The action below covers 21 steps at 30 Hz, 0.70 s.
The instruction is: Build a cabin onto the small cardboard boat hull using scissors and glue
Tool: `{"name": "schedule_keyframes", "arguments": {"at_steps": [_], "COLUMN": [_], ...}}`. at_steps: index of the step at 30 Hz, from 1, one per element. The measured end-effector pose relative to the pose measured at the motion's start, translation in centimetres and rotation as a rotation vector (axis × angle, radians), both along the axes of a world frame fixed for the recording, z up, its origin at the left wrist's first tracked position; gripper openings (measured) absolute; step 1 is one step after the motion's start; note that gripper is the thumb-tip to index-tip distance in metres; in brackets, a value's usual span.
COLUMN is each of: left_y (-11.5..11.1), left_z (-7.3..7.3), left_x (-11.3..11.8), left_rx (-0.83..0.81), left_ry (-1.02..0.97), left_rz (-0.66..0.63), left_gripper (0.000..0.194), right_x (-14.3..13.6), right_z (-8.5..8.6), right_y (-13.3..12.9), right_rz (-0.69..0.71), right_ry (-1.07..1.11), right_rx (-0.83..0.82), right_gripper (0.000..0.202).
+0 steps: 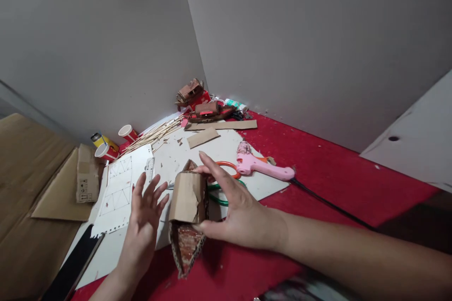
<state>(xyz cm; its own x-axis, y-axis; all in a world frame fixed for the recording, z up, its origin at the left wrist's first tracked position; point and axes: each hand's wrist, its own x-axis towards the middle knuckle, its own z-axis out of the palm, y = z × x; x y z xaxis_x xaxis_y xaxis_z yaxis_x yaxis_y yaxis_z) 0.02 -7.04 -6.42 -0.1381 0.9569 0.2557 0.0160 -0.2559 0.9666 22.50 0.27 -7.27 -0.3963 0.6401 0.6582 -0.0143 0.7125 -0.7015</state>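
Observation:
A cardboard model boat (187,244), with pointed ends and a curved cardboard roof (186,196), is held above the near edge of the white board. My right hand (240,207) grips its right side, thumb near the roof's lower corner and fingers toward the far end. To the left of the boat, my left hand (146,223) is raised with its fingers apart, touching nothing. Scissors with orange and green handles (228,167) lie behind the boat, partly hidden by my right hand. A pink glue gun (261,167) rests to the right.
Two model boats (208,112) (190,91) stand at the back corner. Wooden sticks (155,134), cardboard strips (222,125), a drawing sheet (118,193) and paper cups (106,151) lie beyond or leftward. A large cardboard box (31,207) is far left; a black cord (328,202) crosses right.

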Motion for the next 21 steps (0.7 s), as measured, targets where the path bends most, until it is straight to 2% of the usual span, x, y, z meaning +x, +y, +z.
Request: {"name": "schedule_keyframes", "arguments": {"at_steps": [3,6,9,13,15,18,21], "left_y": [0.3,0.2,-0.3,-1.8,-2.5,-3.3,-3.8], "left_z": [0.7,1.3,1.8,1.9,1.7,1.1,0.9], "left_x": [0.4,1.4,2.7,4.0,4.5,5.4,6.3], "left_rx": [-0.187,-0.353,-0.414,-0.362,-0.349,-0.212,0.0], "left_ry": [-0.184,-0.302,-0.377,-0.498,-0.497,-0.361,-0.163], "left_rz": [-0.029,-0.124,-0.16,-0.047,-0.026,0.026,0.241], "left_gripper": [0.074,0.061,0.056,0.041,0.038,0.042,0.056], "right_x": [-0.3,-0.2,0.0,0.0,-0.1,-0.2,-0.3], "right_z": [0.1,0.4,1.1,2.3,3.0,4.1,5.4], "right_y": [0.4,0.5,0.2,-0.6,-0.9,-1.1,-0.9], "right_rz": [-0.026,0.014,0.039,0.024,0.04,0.008,-0.019], "right_ry": [0.044,0.093,0.124,0.169,0.195,0.224,0.254], "right_rx": [-0.073,-0.145,-0.181,-0.2,-0.206,-0.238,-0.313], "right_gripper": [0.117,0.116,0.116,0.111,0.11,0.11,0.112]}}
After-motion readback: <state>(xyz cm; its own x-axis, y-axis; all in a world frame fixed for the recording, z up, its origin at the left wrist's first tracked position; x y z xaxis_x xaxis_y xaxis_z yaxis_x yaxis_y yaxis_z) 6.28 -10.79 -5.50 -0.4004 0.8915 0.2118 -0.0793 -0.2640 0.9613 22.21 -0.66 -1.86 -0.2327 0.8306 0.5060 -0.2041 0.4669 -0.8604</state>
